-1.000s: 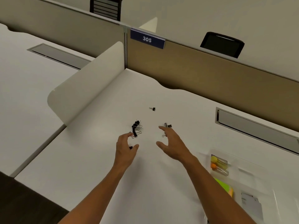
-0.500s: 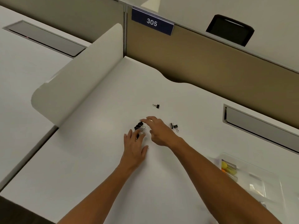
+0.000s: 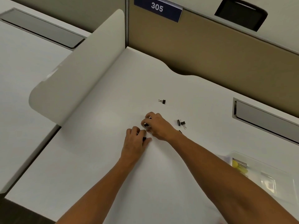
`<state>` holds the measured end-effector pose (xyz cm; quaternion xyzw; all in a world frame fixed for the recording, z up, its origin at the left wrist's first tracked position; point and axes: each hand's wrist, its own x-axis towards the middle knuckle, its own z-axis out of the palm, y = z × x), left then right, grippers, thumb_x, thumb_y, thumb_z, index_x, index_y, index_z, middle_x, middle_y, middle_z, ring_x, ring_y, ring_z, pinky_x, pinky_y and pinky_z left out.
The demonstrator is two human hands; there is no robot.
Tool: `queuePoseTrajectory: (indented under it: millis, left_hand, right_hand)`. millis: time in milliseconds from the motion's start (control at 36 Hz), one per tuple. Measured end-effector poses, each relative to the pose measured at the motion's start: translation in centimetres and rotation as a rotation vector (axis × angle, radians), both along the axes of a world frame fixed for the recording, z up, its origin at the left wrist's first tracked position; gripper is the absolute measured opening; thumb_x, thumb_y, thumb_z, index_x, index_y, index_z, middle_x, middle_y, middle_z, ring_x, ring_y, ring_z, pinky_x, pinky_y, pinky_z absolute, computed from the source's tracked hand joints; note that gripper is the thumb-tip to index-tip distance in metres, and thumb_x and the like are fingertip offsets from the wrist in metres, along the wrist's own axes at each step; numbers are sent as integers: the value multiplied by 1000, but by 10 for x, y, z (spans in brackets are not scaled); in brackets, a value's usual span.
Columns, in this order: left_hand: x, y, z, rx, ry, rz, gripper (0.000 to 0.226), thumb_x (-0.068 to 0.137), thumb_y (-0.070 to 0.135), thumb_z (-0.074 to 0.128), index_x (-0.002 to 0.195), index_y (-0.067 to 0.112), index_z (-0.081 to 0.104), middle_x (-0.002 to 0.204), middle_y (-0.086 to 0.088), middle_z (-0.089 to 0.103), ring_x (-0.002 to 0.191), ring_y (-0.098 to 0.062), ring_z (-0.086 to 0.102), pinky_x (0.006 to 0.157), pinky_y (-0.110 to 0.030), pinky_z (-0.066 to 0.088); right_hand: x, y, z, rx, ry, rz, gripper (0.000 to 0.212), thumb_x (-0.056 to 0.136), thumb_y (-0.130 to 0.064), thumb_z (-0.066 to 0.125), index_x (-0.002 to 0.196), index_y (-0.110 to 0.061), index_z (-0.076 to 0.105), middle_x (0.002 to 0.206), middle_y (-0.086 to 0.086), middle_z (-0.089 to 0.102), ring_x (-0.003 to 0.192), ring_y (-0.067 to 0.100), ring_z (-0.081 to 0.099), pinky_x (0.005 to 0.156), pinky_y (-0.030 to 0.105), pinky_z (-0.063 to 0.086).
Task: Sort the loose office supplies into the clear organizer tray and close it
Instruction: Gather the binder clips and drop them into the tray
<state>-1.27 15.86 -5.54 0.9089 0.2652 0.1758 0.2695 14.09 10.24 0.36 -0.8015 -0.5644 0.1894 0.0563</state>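
Small black binder clips lie scattered on the white desk (image 3: 100, 159). My right hand (image 3: 157, 126) curls over the cluster of clips in the middle, with black clips (image 3: 146, 124) showing between its fingertips. Just below it, my left hand (image 3: 135, 141) pinches another black clip (image 3: 144, 139) between thumb and fingers. One clip (image 3: 162, 101) lies alone farther back, and a pair of clips (image 3: 181, 123) lies to the right of my right hand. The clear organizer tray (image 3: 275, 168) stands open at the right edge, partly hidden by my right forearm, with yellow items (image 3: 237, 166) in one compartment.
A rounded white divider panel (image 3: 84, 70) rises along the desk's left side. A tan partition wall (image 3: 210, 54) with a blue "305" sign (image 3: 157, 8) closes off the back. A grey cable slot (image 3: 265, 120) sits in the desk at the right.
Both hands moved forward onto the clip cluster. My right hand crossed left from the pair of clips and closed over the pile; my left hand closed on a clip. The view tilted down.
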Motion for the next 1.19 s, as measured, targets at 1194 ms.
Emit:
queuePoseTrajectory:
  millis: [1194]
  left_hand:
    - [-19, 0, 3, 253, 36, -43, 34, 91, 35, 65, 69, 13, 50, 66, -1, 48, 57, -19, 41, 53, -33, 39]
  right_hand:
    - [-87, -117, 0, 793, 2098, -1258, 13, 73, -20, 48, 62, -12, 48, 66, 1, 42, 50, 14, 31, 38, 22, 20]
